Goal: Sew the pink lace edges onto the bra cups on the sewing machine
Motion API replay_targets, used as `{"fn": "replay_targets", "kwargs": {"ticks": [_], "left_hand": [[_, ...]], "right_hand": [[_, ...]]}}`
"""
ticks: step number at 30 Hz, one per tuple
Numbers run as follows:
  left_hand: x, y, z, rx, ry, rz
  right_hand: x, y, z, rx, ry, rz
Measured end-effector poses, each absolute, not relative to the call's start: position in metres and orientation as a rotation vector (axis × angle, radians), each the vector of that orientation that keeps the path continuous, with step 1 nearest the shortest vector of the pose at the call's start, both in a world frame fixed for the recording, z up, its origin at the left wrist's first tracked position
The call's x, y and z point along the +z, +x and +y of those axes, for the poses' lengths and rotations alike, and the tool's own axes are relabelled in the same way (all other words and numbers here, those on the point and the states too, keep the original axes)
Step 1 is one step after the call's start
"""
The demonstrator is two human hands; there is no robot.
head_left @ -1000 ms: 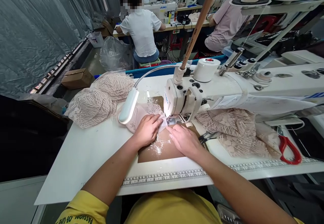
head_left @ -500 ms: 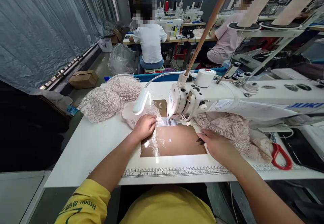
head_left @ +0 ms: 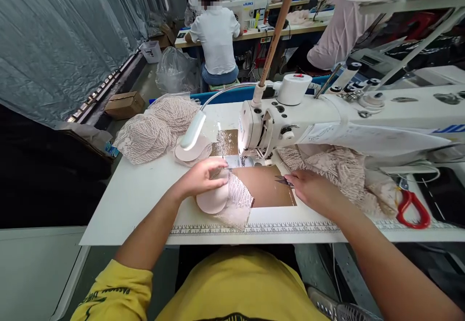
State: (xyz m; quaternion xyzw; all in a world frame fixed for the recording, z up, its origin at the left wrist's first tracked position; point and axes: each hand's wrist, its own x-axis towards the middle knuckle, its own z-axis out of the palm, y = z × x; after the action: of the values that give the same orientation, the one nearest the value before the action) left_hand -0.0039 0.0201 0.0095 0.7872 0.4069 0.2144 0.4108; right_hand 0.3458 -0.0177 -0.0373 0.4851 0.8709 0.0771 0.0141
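Note:
My left hand [head_left: 203,178] is closed on a pale pink bra cup [head_left: 213,200], its fingers and thumb over the upper edge. Lace fabric [head_left: 240,202] joined to the cup spreads to the right across the brown plate [head_left: 269,190] and the table edge. In my right hand [head_left: 308,189] is a small pair of dark thread snips [head_left: 284,181], blades pointing left over the plate. Just behind the left fingertips stands the needle area of a white sewing machine [head_left: 254,129]. Another pale cup [head_left: 193,149] lies on the table beyond my left hand.
A heap of lace pieces [head_left: 160,125] sits at the back left, under a bent lamp [head_left: 193,129]. More lace [head_left: 330,171] lies beneath the machine arm. Red-handled scissors [head_left: 412,209] and a black phone-like slab [head_left: 445,195] are at right. A person [head_left: 216,40] sits ahead.
My left hand has drawn a lace-and-cup piece from beside the needle toward me, onto the plate. My right hand still holds the snips. The camera view has tilted down.

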Motion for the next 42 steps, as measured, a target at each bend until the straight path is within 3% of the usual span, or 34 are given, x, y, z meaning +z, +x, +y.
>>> {"fn": "replay_targets", "kwargs": {"ticks": [4, 10, 13, 16, 20, 29, 36, 42], "left_hand": [[-0.009, -0.009, 0.038, 0.446, 1.833, 1.231], [-0.021, -0.012, 0.036, 0.456, 1.548, 1.115], [-0.022, -0.010, 0.033, 0.488, 1.455, 1.107], [-0.022, -0.006, 0.030, 0.507, 1.384, 1.098], [-0.021, -0.004, 0.027, 0.509, 1.332, 1.011], [-0.026, -0.002, 0.025, 0.580, 1.198, 0.901], [-0.030, 0.001, 0.026, 0.601, 1.196, 0.862], [-0.027, 0.006, 0.025, 0.572, 1.182, 0.843]], "right_hand": [[-0.040, 0.354, -0.014, 0.283, 1.545, 2.762], [-0.040, 0.343, -0.032, 0.286, 1.747, 3.060], [-0.038, 0.321, -0.046, -0.115, 1.998, 3.162], [-0.032, 0.292, -0.050, -0.863, 2.195, 2.962], [-0.019, 0.261, -0.033, -1.308, 1.995, 2.806], [-0.019, 0.233, 0.011, -1.385, 1.574, 2.961], [-0.030, 0.230, 0.012, -1.691, 1.626, 2.870], [-0.027, 0.223, 0.008, -1.633, 1.700, 2.832]]}}
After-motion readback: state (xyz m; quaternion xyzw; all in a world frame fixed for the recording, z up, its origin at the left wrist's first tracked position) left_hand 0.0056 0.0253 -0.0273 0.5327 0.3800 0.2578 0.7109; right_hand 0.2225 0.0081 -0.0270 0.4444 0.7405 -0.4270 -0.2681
